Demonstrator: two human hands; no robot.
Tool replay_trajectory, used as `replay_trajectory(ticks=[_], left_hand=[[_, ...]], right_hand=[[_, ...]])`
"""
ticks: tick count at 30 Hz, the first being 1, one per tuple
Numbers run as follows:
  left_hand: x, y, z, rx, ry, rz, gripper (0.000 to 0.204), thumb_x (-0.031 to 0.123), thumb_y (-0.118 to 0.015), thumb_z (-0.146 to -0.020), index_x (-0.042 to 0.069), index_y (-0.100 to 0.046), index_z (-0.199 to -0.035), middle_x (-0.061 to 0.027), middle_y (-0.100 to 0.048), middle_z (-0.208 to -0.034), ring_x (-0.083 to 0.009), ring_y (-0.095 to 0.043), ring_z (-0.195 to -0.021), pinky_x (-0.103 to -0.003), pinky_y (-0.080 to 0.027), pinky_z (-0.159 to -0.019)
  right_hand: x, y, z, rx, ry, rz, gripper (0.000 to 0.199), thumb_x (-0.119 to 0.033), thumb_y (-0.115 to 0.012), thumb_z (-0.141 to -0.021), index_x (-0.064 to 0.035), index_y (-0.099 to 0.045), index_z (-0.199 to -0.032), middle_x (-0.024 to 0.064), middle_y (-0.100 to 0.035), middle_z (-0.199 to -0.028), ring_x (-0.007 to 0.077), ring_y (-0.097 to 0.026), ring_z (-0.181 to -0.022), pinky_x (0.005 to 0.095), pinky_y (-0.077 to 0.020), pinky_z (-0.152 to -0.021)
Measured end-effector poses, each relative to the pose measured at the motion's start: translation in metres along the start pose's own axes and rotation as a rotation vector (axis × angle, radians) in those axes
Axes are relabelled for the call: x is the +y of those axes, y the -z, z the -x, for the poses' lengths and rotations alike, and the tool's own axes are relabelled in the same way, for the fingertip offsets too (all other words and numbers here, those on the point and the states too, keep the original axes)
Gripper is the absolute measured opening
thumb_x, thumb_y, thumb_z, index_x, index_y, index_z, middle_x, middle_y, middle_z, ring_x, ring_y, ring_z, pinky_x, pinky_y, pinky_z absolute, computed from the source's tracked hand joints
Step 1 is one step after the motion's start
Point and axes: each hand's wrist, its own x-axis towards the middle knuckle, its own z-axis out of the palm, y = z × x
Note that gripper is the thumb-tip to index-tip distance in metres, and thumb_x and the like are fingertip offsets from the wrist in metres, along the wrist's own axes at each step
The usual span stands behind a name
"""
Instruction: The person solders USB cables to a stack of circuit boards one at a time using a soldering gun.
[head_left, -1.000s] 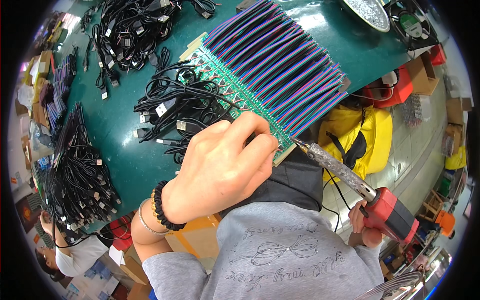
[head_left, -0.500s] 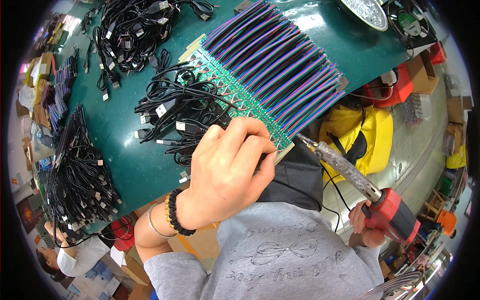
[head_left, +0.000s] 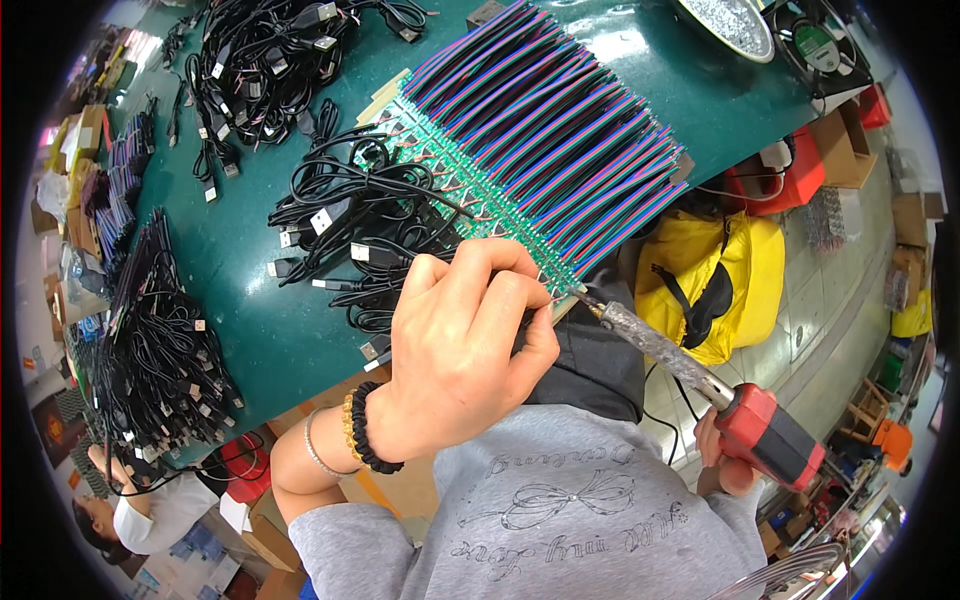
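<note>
My left hand (head_left: 465,340) is closed in a pinch at the near end of a row of green circuit boards (head_left: 490,205). Its fingertips grip a cable's thin wire end, mostly hidden by the fingers. In my right hand (head_left: 722,455) is a soldering iron (head_left: 665,350) with a red and black handle. Its tip meets the near corner of the board row, close to my left fingertips; whether it touches cannot be told. Bundled flat ribbon wires (head_left: 545,120) run from the boards' far side. Black USB cables (head_left: 350,215) lie along the other side.
More black cables (head_left: 265,70) heap at the back of the green table (head_left: 255,330), and another bundle (head_left: 150,350) hangs at its left edge. A metal dish (head_left: 735,25) and a fan (head_left: 820,45) sit back right. Below the table's right edge is a yellow bag (head_left: 740,300).
The soldering iron has moved left and slightly down, bringing its tip to the board row's near corner. My left hand has shifted slightly right, still pinching.
</note>
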Motion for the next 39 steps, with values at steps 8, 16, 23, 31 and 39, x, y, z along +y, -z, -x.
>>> replay_trajectory(ticks=[8, 16, 23, 31, 39], left_hand=[[-0.001, -0.001, -0.002, 0.019, 0.000, 0.016, 0.019, 0.000, -0.072, -0.067, 0.005, -0.059, -0.079, -0.0048, -0.058, -0.088, -0.0191, -0.050, -0.066, -0.032, -0.034, -0.062], [0.003, 0.024, -0.003, -0.020, -0.121, -0.136, 0.024, 0.005, -0.079, -0.066, 0.006, -0.068, -0.087, -0.0101, -0.067, -0.101, -0.0240, -0.062, -0.081, -0.030, -0.046, -0.069], [-0.066, 0.060, -0.056, -0.116, 0.161, -0.479, 0.051, 0.032, -0.070, -0.085, -0.003, -0.058, -0.121, -0.0232, -0.056, -0.128, -0.0389, -0.057, -0.113, -0.041, -0.047, -0.092], [-0.054, 0.044, -0.053, -0.086, 0.207, -0.703, 0.034, 0.030, -0.068, -0.087, 0.000, -0.066, -0.103, -0.0146, -0.061, -0.095, -0.0336, -0.062, -0.079, -0.041, -0.051, -0.069], [-0.056, 0.060, -0.059, -0.005, 0.109, -0.484, 0.028, 0.020, -0.075, -0.080, 0.001, -0.058, -0.092, -0.0131, -0.056, -0.093, -0.0325, -0.055, -0.085, -0.039, -0.046, -0.078]], right_hand=[[0.000, -0.021, -0.009, 0.104, -0.079, -0.063, 0.065, -0.064, -0.055, -0.086, -0.0009, -0.051, -0.098, -0.0010, -0.050, -0.056, 0.0125, -0.049, -0.046, 0.0270, -0.0411, -0.048], [-0.006, -0.047, -0.056, 0.131, 0.050, -0.225, 0.084, -0.071, -0.051, -0.085, -0.0010, -0.040, -0.130, -0.0058, -0.043, -0.052, 0.0090, -0.043, -0.042, 0.0251, -0.0399, -0.047], [-0.003, -0.053, -0.065, 0.180, 0.076, -0.263, 0.082, -0.069, -0.051, -0.087, 0.0009, -0.040, -0.128, -0.0042, -0.041, -0.051, 0.0095, -0.043, -0.041, 0.0252, -0.0386, -0.043], [0.006, -0.047, -0.071, 0.200, 0.147, -0.283, 0.075, -0.061, -0.047, -0.093, 0.0040, -0.038, -0.128, -0.0027, -0.040, -0.051, 0.0092, -0.041, -0.039, 0.0245, -0.0367, -0.040], [0.006, -0.049, -0.076, 0.264, 0.233, -0.348, 0.070, -0.058, -0.043, -0.097, 0.0038, -0.037, -0.131, -0.0022, -0.039, -0.054, 0.0082, -0.037, -0.039, 0.0239, -0.0359, -0.040]])
